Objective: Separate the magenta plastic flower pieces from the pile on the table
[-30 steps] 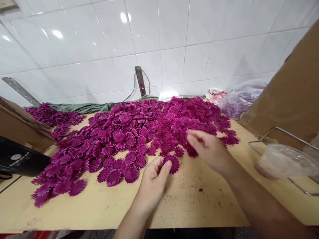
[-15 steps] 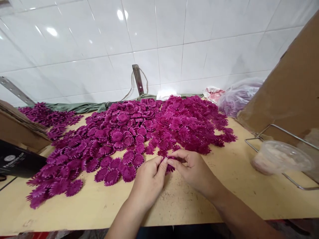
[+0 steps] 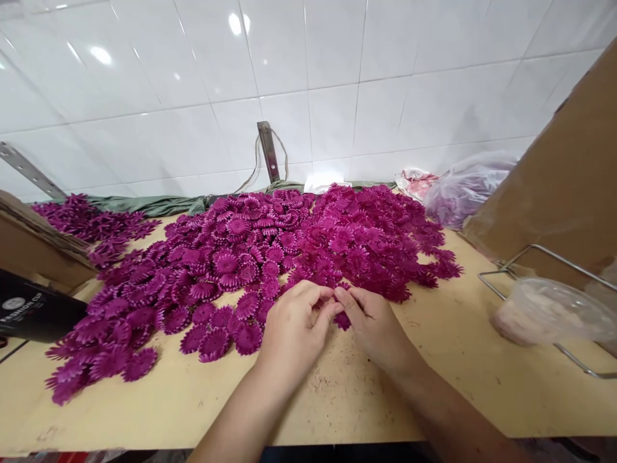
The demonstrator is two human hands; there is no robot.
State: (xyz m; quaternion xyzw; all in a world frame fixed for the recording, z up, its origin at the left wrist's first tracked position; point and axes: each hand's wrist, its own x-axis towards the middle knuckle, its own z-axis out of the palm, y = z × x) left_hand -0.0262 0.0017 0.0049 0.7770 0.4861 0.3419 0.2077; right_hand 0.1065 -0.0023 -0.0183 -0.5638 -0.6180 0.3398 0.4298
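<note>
A wide heap of magenta fabric flower pieces (image 3: 270, 251) covers the pale wooden table (image 3: 434, 360). My left hand (image 3: 294, 328) and my right hand (image 3: 373, 325) meet at the heap's near edge, fingertips pinched together on one magenta flower piece (image 3: 342, 319), most of it hidden by the fingers. Loose flower pieces lie just left of my left hand.
A cardboard panel (image 3: 569, 173) leans at the right, above a wire rack (image 3: 530, 257) holding a clear plastic bag (image 3: 554, 312). Another plastic bag (image 3: 463, 186) lies at the back right. A black box (image 3: 33, 308) and cardboard sit at the left. White tiled wall behind.
My right hand came back from the heap and joined my left hand on the flower piece; both hands then shifted slightly toward the heap.
</note>
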